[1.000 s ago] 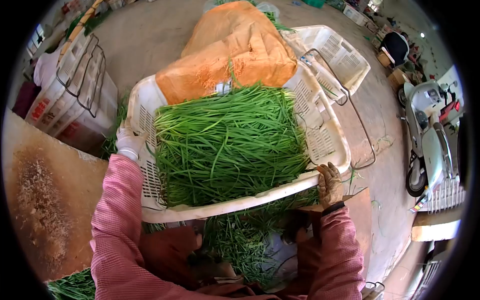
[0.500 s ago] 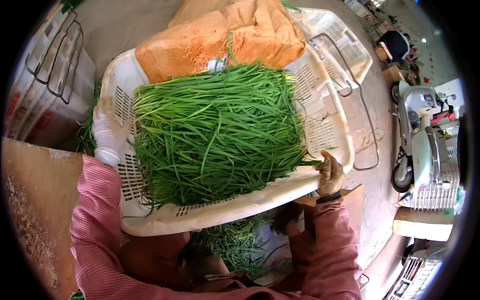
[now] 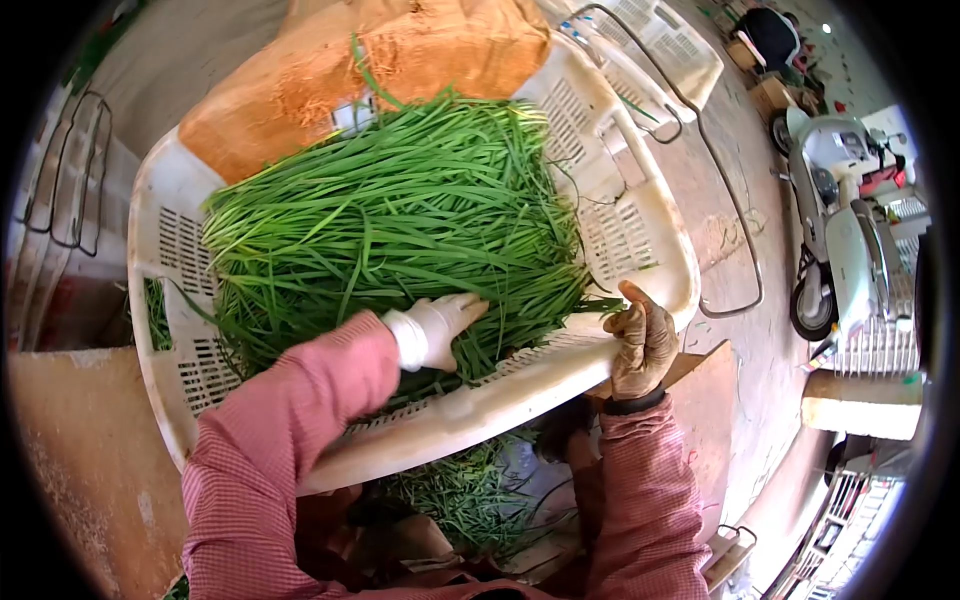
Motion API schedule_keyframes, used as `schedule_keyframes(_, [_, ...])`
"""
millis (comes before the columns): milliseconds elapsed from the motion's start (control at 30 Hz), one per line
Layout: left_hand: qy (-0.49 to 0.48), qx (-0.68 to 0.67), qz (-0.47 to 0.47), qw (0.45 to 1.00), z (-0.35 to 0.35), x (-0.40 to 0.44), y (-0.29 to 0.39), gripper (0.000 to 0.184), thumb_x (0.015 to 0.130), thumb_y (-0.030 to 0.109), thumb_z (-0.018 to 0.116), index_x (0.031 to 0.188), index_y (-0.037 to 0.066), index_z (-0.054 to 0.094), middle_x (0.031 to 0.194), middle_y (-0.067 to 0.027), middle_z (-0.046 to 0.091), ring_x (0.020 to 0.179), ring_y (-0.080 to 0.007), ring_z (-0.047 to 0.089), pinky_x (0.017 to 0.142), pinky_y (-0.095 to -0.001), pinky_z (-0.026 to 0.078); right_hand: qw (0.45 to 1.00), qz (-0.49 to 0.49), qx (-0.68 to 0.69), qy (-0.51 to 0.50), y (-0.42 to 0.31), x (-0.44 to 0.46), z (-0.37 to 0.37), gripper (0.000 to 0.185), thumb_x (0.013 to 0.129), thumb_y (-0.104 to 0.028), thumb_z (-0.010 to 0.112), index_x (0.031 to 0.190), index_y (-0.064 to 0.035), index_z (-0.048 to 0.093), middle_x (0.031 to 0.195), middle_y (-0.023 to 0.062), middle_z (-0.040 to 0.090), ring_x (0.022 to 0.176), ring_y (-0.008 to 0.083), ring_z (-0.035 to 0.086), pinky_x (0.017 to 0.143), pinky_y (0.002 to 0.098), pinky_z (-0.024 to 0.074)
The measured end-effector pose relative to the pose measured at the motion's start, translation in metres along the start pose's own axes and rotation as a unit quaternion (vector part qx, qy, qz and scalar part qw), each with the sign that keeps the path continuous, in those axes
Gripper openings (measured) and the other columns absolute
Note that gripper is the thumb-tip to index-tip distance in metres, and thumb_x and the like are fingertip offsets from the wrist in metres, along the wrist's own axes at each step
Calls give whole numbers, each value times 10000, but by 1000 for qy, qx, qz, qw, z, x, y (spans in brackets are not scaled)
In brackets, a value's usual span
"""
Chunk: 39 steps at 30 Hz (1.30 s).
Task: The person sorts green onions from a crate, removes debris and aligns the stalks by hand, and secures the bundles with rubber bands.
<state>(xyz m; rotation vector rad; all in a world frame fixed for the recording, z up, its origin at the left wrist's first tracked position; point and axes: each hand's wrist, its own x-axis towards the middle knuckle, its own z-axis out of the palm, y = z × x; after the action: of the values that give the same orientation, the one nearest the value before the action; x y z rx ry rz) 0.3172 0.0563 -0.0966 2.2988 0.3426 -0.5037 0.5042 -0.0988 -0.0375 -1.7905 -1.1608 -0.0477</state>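
Fingers (image 3: 468, 310) of left hand (image 3: 432, 332): white glove, extended and loosely spread, thumb apart, pressed onto green blades (image 3: 390, 230) just inside the near rim. Not closed around a bunch as far as visible; tips partly in among the leaves, so can't tell if any are pinched. Right hand (image 3: 640, 345): stained brownish glove, fingers curled, index raised, at the near right corner of white crate (image 3: 480, 412). Touches rim; can't tell if it really grips. A few leaf ends poke out just beside its fingertips.

Step in hand, by pose: left works the near edge of the pile, right looks to steady the crate. Next move would call for left fingers to stay flat and light, thin leaves likely bend or snag, with the corner kept steady.

Blades lie inside the crate as 1 layered mass, mostly crosswise, pale ends toward the left. Orange sack (image 3: 400, 55) sits against the far end. Loose greens (image 3: 455, 495) below the near rim. Right of crate: 1 bent metal rod (image 3: 722, 165); beyond it, second crate (image 3: 685, 45) and parked scooter (image 3: 850, 250).
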Motion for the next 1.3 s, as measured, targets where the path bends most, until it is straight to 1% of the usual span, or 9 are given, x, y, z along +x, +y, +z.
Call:
schedule_keyframes(67, [-95,-26,52,994,-29,-3,8,793,588,170,658,1286,52,300,1371,-138,199,1245,-262,249,999,-368,270,1000,-6,-4,13,2,0,1,263,871,-225,450,916,-21,609,512,1,540,535,128,532,597,258,420])
schedule_keyframes(133, [56,-110,-16,992,-31,21,30,675,671,283,634,1247,59,361,1321,-111,320,1189,-287,338,983,-333,308,1000,-12,-10,11,0,0,0,261,872,-228,446,917,-28,607,507,-4,539,529,132,532,597,266,419])
schedule_keyframes(333, [68,321,-200,923,41,119,56,716,672,380,661,1177,-32,363,1040,-149,448,973,-259,441,797,-402,390,997,-63,-27,20,3,1,-2,221,859,-200,455,919,-49,605,517,-9,544,516,147,536,586,273,415])
schedule_keyframes(500, [213,355,-256,873,75,145,45,704,664,298,670,1219,7,348,1039,-130,442,948,-245,434,780,-400,390,994,-100,-25,36,3,3,-4,181,829,-151,487,944,-64,596,541,-13,547,492,167,503,555,292,401])
schedule_keyframes(700, [145,38,-161,976,15,110,33,592,620,90,578,1180,12,401,1006,-180,525,943,-302,524,820,-332,427,997,-70,-7,13,5,3,-10,188,838,-161,505,962,-49,592,573,0,553,524,140,512,529,260,410])
schedule_keyframes(800, [222,-133,-115,959,-6,69,29,665,571,116,633,1187,3,407,1085,-172,518,990,-261,518,871,-286,399,932,191,305,43,-12,6,-19,230,868,-185,484,1009,-25,571,663,10,582,565,91,514,543,223,417])
schedule_keyframes(1000, [398,-418,5,817,-17,26,-5,674,559,34,630,1191,-2,398,1069,-110,537,977,-190,503,892,-252,355,917,200,345,7,-4,20,-14,478,800,-161,590,1210,-9,398,1046,119,521,889,159,506,722,254,449])
schedule_keyframes(1133, [407,-368,40,835,-5,14,-7,710,566,20,623,1214,-35,338,1146,-134,476,1064,-191,445,942,-255,301,927,241,245,-150,-31,45,10,955,683,-249,715,1339,-25,57,1351,174,232,1253,249,207,964,280,297])
schedule_keyframes(1300, [328,-112,11,938,0,-14,20,949,551,285,702,1298,10,186,1270,-194,323,1204,-334,286,998,-396,212,817,261,457,-236,-27,60,44,964,637,-213,750,1337,-66,104,1131,36,483,1054,143,445,920,273,348])
